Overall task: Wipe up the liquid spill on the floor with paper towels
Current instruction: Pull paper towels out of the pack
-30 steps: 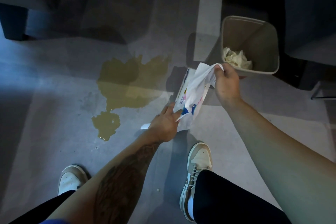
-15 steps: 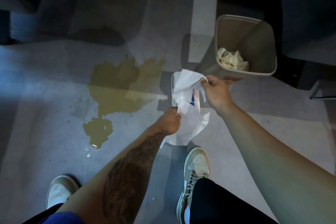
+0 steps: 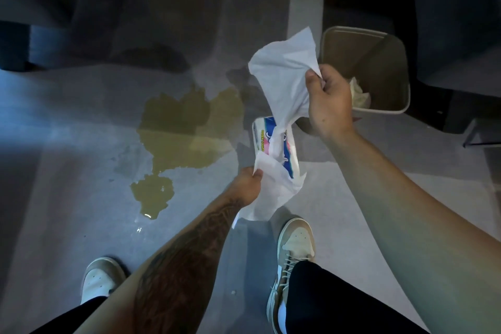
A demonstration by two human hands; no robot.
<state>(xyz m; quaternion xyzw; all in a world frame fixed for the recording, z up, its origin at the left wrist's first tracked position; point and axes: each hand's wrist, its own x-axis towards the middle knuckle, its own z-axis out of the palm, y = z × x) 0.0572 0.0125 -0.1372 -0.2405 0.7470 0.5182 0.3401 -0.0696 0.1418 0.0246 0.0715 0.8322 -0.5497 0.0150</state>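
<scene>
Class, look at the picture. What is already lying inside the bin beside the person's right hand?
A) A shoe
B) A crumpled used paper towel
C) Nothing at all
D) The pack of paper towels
B. A crumpled, yellowish paper towel lies at the bottom of the bin, just past the right hand; the pack of paper towels lies on the floor, outside it.

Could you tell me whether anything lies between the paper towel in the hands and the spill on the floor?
Nothing visible does. The paper towel, held by the right hand and left hand, hangs just right of the spill. Bare floor separates them; the towel package sits below, beside the spill.
</scene>
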